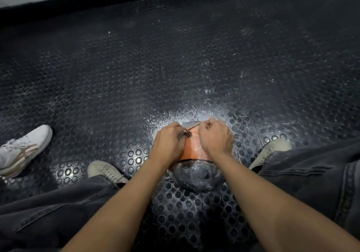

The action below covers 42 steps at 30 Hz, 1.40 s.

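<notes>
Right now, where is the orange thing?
Head view, low middle: the orange thing lies on the studded floor between left shoe and right shoe, under the left hand and right hand.

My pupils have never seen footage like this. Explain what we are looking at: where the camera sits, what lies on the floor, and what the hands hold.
There is no machine here. A person wears one camera on the head, looking down at their own bare arms. They crouch on a black studded floor. Between their feet lies an orange and grey object; what it is I cannot tell. The left hand pinches the bunched end of a thin cord, and the right hand grips its other end in curled fingers. The white shoe at the left seems to be someone else's.
</notes>
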### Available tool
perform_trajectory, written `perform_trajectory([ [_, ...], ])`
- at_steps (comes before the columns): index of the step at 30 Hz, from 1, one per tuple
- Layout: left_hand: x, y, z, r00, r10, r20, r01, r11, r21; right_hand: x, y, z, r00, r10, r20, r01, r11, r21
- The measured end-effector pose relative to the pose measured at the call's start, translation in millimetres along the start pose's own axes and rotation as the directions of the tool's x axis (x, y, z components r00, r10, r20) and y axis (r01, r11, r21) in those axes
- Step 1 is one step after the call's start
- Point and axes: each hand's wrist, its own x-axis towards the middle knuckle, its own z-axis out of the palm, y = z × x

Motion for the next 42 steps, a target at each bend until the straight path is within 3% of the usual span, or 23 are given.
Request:
perform_trajectory([
  [6,-34,8,-6,0.969,0.210,0.127,-0.209,0.978,-0.019,5,4,-8,0.998,-0.022,0.054,0.023,1.000,-0.021],
  [11,-1,8,1,0.999,-0.032,-0.028,0.033,0.999,0.021,-2,0,-3,0.997,-0.065,0.036,0.067,0.997,-0.030],
  [16,-33,8,-2,0.994,0.085,0.075,-0.085,0.996,-0.006,1,1,-4,0.995,-0.082,0.047,0.085,0.995,-0.053],
  [21,6,0,-6,0.995,-0.097,0.038,0.095,0.994,0.055,-7,-5,-1,0.987,-0.139,0.080,0.146,0.985,-0.090],
  [26,-22,3,-6,0.988,0.078,0.133,-0.082,0.996,0.027,-1,-1,-8,0.990,-0.121,0.078,0.125,0.991,-0.055],
  [31,12,3,-4,0.995,-0.081,0.062,0.080,0.997,0.019,-8,-4,-7,0.983,-0.154,0.104,0.161,0.985,-0.064],
  [38,-30,12,-5,0.995,0.006,0.102,-0.008,1.000,0.020,-2,-5,-8,0.987,-0.126,0.098,0.134,0.988,-0.075],
  [42,0,5,-5,0.993,-0.115,0.038,0.113,0.993,0.043,-6,-7,-4,0.984,-0.148,0.098,0.156,0.984,-0.083],
])
